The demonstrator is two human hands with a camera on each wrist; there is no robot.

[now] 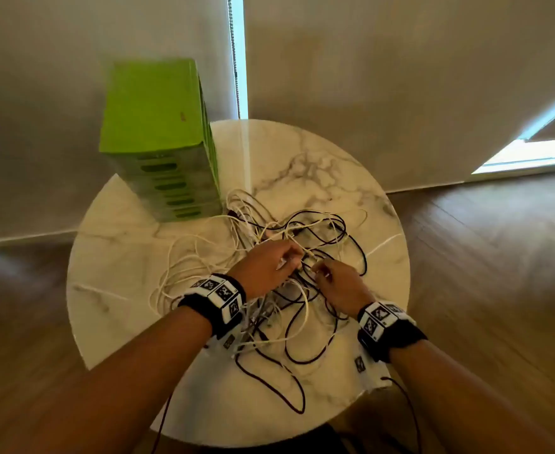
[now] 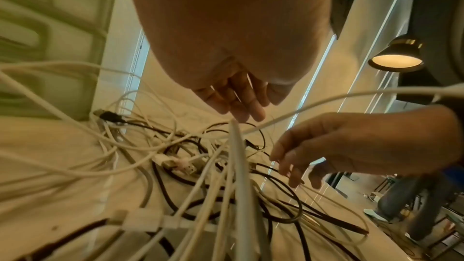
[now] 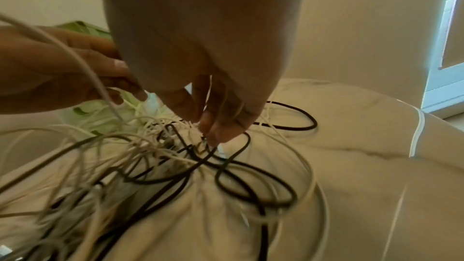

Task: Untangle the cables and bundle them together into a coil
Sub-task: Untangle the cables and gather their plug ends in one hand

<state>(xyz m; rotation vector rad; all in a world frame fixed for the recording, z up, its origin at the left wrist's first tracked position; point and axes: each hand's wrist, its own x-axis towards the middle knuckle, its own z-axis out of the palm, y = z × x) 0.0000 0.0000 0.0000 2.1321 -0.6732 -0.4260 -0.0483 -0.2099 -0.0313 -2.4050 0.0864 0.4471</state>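
Item: tangle of cables (image 1: pixel 289 273), white and black strands intermixed, heaped loose at the middle of a round marble-patterned bench (image 1: pixel 112 290), with loops trailing toward the near rim and one dark strand hanging over the edge. Step in hand: judged the early untangling stage; no strand yet freed, no coil begun. Left hand (image 1: pixel 264 268): over the centre of the heap, fingers (image 2: pixel 241 104) extended downward and loosely spread in the left wrist view, with white strands passing beneath the palm; whether any strand is actually pinched cannot be told, the contact being hidden. Right hand (image 1: pixel 341 283): just beside the left, fingertips (image 3: pixel 213 136) drawn together and dipping into the knot where white and black strands cross; it appears to pinch a thin white cable (image 3: pixel 175 158), though motion blur leaves this uncertain. Next move calls for: isolating one strand, tracing it to a plug end (image 2: pixel 173 163), and drawing it out through the loops slowly so that the crossings do not tighten. Surface: pale stone-look top, grey veining, glossy. Also on bench: green slotted plastic box (image 1: pixel 158 139), standing at the far left edge, touching the outer white loops. Room: wooden floor (image 1: pixel 499 257), plain beige walls, a bright window strip behind the bench, a lit lamp (image 2: pixel 395 57) in the left wrist view.
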